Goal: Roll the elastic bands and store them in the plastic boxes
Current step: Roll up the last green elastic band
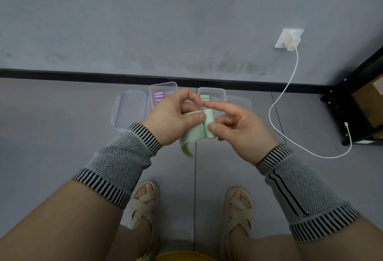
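Green elastic band is mid-air in front of me, above the floor, part-rolled: the roll sits at the right end, loose tail droops down-left. My right hand pinches the roll between thumb and fingers, index finger stretched out over the top. My left hand grips the flat strip just beside the roll, thumb pressed on it. Both holds narrow, on the band.

Step in hand, as I read it: finish the roll. I'd keep the strip taut with the left, turn the roll with the right, edges lined up so it doesn't cone out, then feed the tail in last.

Beyond the hands, two open plastic boxes on the floor against the black skirting: left box holds purple rolls, right box holds a green roll, likely this one's home. Lid lies left of the boxes, a second lid right.

Room: open floor all around the boxes. White cable snakes down from the wall socket on the right, well apart from the boxes. Black shelf frame far right.
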`<state>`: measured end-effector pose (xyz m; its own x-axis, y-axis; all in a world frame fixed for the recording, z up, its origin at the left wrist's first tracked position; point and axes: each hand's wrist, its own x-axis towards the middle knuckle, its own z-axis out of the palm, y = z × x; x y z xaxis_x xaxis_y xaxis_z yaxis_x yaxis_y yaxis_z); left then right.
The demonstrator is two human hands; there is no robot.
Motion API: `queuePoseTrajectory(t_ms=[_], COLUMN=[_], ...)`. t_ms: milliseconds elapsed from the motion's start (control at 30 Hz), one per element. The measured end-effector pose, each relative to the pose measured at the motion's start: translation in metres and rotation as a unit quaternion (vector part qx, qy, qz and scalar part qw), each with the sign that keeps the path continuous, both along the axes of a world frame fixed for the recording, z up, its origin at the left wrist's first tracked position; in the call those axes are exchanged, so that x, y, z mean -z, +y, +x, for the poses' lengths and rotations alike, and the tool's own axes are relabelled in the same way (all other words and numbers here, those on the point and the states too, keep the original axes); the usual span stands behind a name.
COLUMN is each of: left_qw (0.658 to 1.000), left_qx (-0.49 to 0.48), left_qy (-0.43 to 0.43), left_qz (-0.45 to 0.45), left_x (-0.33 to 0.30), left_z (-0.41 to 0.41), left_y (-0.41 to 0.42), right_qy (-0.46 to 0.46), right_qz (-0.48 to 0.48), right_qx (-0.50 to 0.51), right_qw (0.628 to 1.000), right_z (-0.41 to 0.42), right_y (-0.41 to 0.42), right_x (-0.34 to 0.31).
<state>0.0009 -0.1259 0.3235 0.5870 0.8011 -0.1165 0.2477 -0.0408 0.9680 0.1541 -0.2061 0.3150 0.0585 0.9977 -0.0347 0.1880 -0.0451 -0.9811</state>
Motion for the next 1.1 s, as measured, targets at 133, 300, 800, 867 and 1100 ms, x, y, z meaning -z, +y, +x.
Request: queuePoseTrajectory(t_ms=[133, 300, 800, 867, 1100], left_qw=[0.997, 0.987, 0.993, 0.993, 0.984], left_qx=[-0.009, 0.004, 0.004, 0.002, -0.04], left_qy=[0.063, 0.101, 0.064, 0.07, 0.081], left_qz=[0.044, 0.124, 0.099, 0.1, 0.156], left_x=[0.005, 0.007, 0.01, 0.01, 0.003], left_z=[-0.001, -0.003, -0.003, -0.004, 0.0], left_y=[0.003, 0.005, 0.007, 0.008, 0.004], right_qy=[0.008, 0.015, 0.163, 0.161, 0.063], right_qz=[0.015, 0.014, -0.037, -0.034, 0.003], right_qx=[0.031, 0.045, 0.01, 0.005, 0.042], right_qw=[0.999, 0.999, 0.986, 0.986, 0.997], right_z=[0.001, 0.003, 0.012, 0.013, 0.005], right_y=[0.002, 0.003, 0.0, -0.001, 0.003], right_x=[0.004, 0.006, 0.003, 0.002, 0.002])
